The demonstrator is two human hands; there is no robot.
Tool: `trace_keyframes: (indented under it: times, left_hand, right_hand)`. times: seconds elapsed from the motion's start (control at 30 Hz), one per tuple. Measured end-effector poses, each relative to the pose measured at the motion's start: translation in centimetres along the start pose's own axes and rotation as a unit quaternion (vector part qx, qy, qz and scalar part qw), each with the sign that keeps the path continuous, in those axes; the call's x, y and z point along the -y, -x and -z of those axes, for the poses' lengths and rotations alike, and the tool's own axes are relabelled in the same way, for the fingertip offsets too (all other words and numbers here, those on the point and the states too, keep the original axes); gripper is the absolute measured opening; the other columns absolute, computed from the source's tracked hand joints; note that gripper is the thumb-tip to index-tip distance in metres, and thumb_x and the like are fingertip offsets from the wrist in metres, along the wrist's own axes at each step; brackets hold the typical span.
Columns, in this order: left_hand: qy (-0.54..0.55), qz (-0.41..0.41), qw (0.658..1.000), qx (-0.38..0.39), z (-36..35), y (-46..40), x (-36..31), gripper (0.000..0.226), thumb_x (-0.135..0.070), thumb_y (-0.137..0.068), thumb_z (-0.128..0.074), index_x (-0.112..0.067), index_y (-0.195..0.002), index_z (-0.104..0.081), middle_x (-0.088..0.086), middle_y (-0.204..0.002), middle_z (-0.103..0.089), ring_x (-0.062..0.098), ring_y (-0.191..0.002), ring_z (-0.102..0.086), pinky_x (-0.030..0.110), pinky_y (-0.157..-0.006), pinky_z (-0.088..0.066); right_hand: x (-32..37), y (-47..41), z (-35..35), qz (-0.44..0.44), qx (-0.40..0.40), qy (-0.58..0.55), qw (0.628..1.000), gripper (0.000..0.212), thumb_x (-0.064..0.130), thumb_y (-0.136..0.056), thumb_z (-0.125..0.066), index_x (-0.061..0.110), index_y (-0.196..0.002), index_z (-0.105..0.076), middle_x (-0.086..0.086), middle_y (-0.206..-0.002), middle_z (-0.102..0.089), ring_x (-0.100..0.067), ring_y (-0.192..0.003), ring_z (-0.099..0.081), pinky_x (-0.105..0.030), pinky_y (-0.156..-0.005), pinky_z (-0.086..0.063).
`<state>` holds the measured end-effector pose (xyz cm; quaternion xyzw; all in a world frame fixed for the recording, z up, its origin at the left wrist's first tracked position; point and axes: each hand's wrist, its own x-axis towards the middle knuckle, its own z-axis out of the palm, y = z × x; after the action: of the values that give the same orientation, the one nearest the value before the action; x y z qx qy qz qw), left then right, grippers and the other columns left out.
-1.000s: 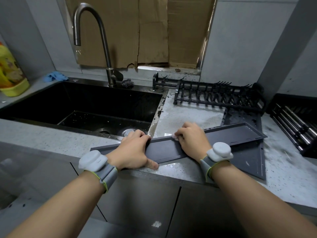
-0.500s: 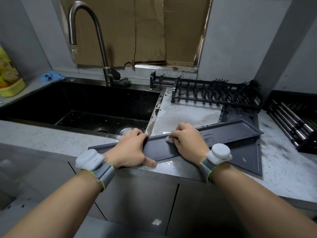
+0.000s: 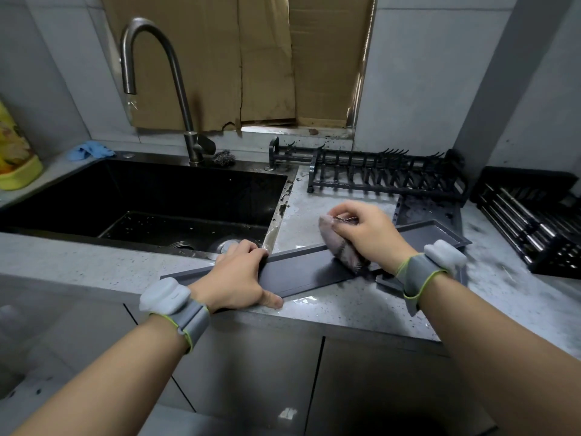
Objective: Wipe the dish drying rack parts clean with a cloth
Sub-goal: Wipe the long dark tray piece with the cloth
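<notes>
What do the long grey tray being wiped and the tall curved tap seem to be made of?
Grey tray: probably matte plastic or coated metal; flat, even dark grey, with little glare. Tap: metal, likely brushed stainless steel; silvery grey with soft streaky highlights along its curve.

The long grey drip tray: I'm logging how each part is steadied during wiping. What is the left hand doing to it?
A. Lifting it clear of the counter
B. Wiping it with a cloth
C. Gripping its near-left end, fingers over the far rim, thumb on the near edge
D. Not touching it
C: the left hand clamps the drip tray flat on the counter, while the right hand holds the cloth.
</notes>
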<state>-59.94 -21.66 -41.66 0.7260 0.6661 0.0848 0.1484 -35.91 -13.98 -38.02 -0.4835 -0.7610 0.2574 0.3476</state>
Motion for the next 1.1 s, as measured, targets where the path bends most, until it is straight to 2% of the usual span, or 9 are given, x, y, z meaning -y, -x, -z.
trace_keyframes:
  times: [0.1, 0.23, 0.3, 0.37, 0.43, 0.5, 0.73, 0.9, 1.1]
  left_hand:
    - [-0.002, -0.001, 1.0, 0.003, 0.0, 0.0, 0.1, 0.098, -0.066, -0.063, -0.082, -0.021, -0.141, -0.045, -0.004, -0.132, -0.038, 0.02, -0.125, -0.033, 0.035, -0.103, -0.029]
    - [-0.004, 0.0, 1.0, 0.007, 0.0, 0.0, 0.2, 0.1, -0.068, -0.061, -0.081, -0.022, -0.142, -0.044, -0.004, -0.131, -0.038, 0.02, -0.124, -0.033, 0.035, -0.103, -0.03]
    - [-0.002, -0.001, 1.0, 0.011, 0.1, -0.1, 0.2, 0.105, -0.073, -0.056, -0.077, -0.022, -0.141, -0.044, -0.004, -0.13, -0.037, 0.019, -0.123, -0.033, 0.035, -0.102, -0.029]
    - [0.001, 0.003, 1.0, 0.015, 0.2, -0.1, 0.2, 0.109, -0.076, -0.049, -0.069, -0.022, -0.141, -0.044, -0.006, -0.129, -0.037, 0.018, -0.122, -0.033, 0.034, -0.101, -0.03]
    - [0.005, 0.002, 1.0, 0.015, 0.2, 0.0, 0.1, 0.11, -0.077, -0.049, -0.068, -0.022, -0.141, -0.044, -0.006, -0.13, -0.037, 0.018, -0.123, -0.033, 0.035, -0.102, -0.03]
    - [0.008, -0.004, 1.0, 0.008, 0.1, 0.0, 0.2, 0.107, -0.074, -0.054, -0.074, -0.023, -0.143, -0.043, -0.006, -0.131, -0.037, 0.018, -0.124, -0.033, 0.034, -0.103, -0.029]
    - [0.006, -0.004, 1.0, -0.002, -0.2, 0.0, 0.2, 0.101, -0.069, -0.06, -0.08, -0.022, -0.142, -0.044, -0.005, -0.132, -0.037, 0.019, -0.125, -0.033, 0.035, -0.103, -0.029]
    - [0.001, -0.01, 1.0, -0.002, 0.0, 0.0, 0.4, 0.101, -0.066, -0.064, -0.081, -0.022, -0.146, -0.041, -0.005, -0.136, -0.037, 0.018, -0.128, -0.031, 0.036, -0.106, -0.028]
    - [0.004, -0.002, 1.0, 0.008, 0.0, 0.1, 0.6, 0.113, -0.074, -0.053, -0.073, -0.022, -0.148, -0.039, -0.006, -0.135, -0.037, 0.017, -0.131, -0.029, 0.033, -0.107, -0.025]
  right_hand:
    - [-0.5, -0.4, -0.9, -0.026, 0.039, -0.017, 0.999, 0.019, 0.006, -0.087, -0.062, 0.025, -0.088, -0.063, -0.003, -0.078, -0.061, -0.017, -0.073, -0.055, -0.031, -0.067, -0.042]
    - [-1.6, 0.2, -1.3, -0.013, -0.009, 0.247, 0.969, 0.017, 0.011, -0.091, -0.055, 0.023, -0.101, -0.061, -0.005, -0.11, -0.056, -0.029, -0.109, -0.047, -0.035, -0.089, -0.04]
    - [-0.5, 0.8, -1.8, 0.039, 0.001, 0.196, 0.98, 0.029, 0.012, -0.091, -0.052, 0.019, -0.118, -0.06, -0.004, -0.121, -0.053, -0.025, -0.116, -0.044, -0.036, -0.099, -0.039]
    - [0.0, 1.3, -3.1, 0.054, 0.087, 0.2, 0.974, 0.039, 0.026, -0.092, -0.051, 0.025, -0.131, -0.054, -0.002, -0.129, -0.051, -0.024, -0.119, -0.042, -0.042, -0.104, -0.039]
    - [-0.9, 1.9, -4.0, 0.036, 0.118, 0.287, 0.95, 0.041, 0.047, -0.094, -0.05, 0.027, -0.13, -0.053, 0.0, -0.131, -0.05, -0.027, -0.12, -0.037, -0.046, -0.102, -0.039]
    - [-1.9, 2.2, -3.4, 0.014, 0.104, 0.317, 0.943, 0.037, 0.05, -0.094, -0.052, 0.024, -0.118, -0.057, 0.001, -0.123, -0.049, -0.028, -0.116, -0.036, -0.042, -0.096, -0.039]
    - [-3.0, 1.6, -2.6, -0.022, 0.031, 0.229, 0.973, 0.013, 0.022, -0.089, -0.063, 0.023, -0.102, -0.062, -0.001, -0.1, -0.046, -0.032, -0.104, -0.046, -0.035, -0.088, -0.041]
    - [-0.4, 4.0, -6.6, 0.118, 0.105, 0.157, 0.975, 0.009, 0.017, -0.089, -0.067, 0.022, -0.097, -0.068, 0.0, -0.105, -0.055, -0.022, -0.103, -0.044, -0.039, -0.089, -0.042]
    - [-3.7, 2.3, -0.7, 0.042, 0.126, 0.231, 0.964, 0.023, 0.008, -0.092, -0.06, 0.027, -0.097, -0.072, 0.005, -0.104, -0.056, -0.022, -0.105, -0.047, -0.035, -0.089, -0.04]
